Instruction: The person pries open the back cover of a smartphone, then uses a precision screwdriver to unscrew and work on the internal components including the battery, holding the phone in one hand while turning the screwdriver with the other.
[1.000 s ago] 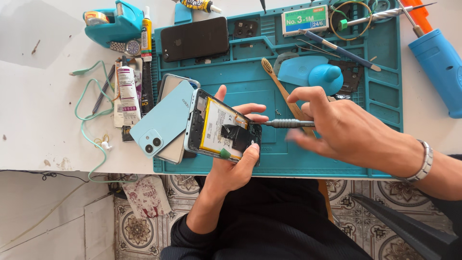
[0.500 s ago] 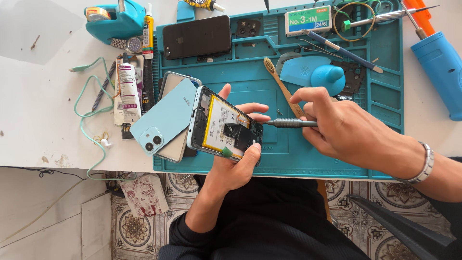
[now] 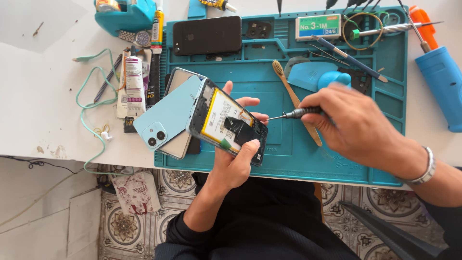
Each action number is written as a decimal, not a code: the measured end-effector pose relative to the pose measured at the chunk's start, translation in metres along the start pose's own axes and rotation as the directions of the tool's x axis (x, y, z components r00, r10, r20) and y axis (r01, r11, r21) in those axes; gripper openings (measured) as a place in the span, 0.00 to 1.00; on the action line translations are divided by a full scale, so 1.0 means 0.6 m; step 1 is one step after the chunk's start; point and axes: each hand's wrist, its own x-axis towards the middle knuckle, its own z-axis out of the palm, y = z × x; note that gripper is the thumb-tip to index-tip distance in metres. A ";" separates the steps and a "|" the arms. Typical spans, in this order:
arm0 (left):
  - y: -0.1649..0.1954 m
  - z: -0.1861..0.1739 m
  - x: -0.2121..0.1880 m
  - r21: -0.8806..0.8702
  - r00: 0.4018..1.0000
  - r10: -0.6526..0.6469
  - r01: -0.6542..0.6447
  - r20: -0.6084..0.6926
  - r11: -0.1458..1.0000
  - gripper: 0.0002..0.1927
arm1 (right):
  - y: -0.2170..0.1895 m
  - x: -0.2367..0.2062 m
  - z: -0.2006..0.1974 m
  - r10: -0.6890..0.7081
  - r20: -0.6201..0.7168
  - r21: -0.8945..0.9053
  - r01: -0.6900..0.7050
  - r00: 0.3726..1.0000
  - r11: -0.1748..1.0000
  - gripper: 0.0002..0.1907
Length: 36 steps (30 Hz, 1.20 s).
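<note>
My left hand (image 3: 234,161) grips an opened phone (image 3: 226,120) with its back off, showing a yellow-edged battery and black inner parts, tilted above the teal work mat (image 3: 288,154). My right hand (image 3: 356,127) holds a small screwdriver (image 3: 294,114); its tip points left at the phone's right edge, beside my left fingertips. A light blue phone back cover (image 3: 166,120) with two camera holes lies just left of the opened phone, over another pale cover.
On the mat lie a black phone (image 3: 207,35), a bamboo toothbrush (image 3: 293,98), a blue suction tool (image 3: 317,77), tweezers and a label box. A blue-handled tool (image 3: 442,82) lies at right. Glue tubes (image 3: 132,79), a green cable (image 3: 91,120) and a teal tray sit left.
My right hand drew slightly right and its fingers shifted on the screwdriver, whose tip stays at the phone's edge. The left hand keeps holding the phone in the same place.
</note>
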 end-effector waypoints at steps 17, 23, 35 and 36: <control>-0.005 -0.003 -0.002 -0.002 0.999 -0.025 0.025 0.022 1.000 0.50 | -0.014 0.003 0.011 0.105 0.141 0.051 -0.113 0.984 0.992 0.15; -0.004 -0.001 -0.002 -0.019 1.000 -0.026 0.026 0.007 0.999 0.50 | -0.009 0.003 -0.004 0.179 0.061 -0.032 -0.177 0.982 0.984 0.13; 0.004 0.008 0.003 -0.087 0.993 -0.066 0.074 0.100 0.993 0.44 | -0.001 0.015 -0.011 0.375 0.179 -0.231 -0.332 0.910 0.915 0.16; 0.004 0.010 0.004 -0.084 0.992 -0.073 0.082 0.101 0.993 0.44 | -0.002 0.016 -0.011 0.383 0.179 -0.233 -0.339 0.906 0.911 0.16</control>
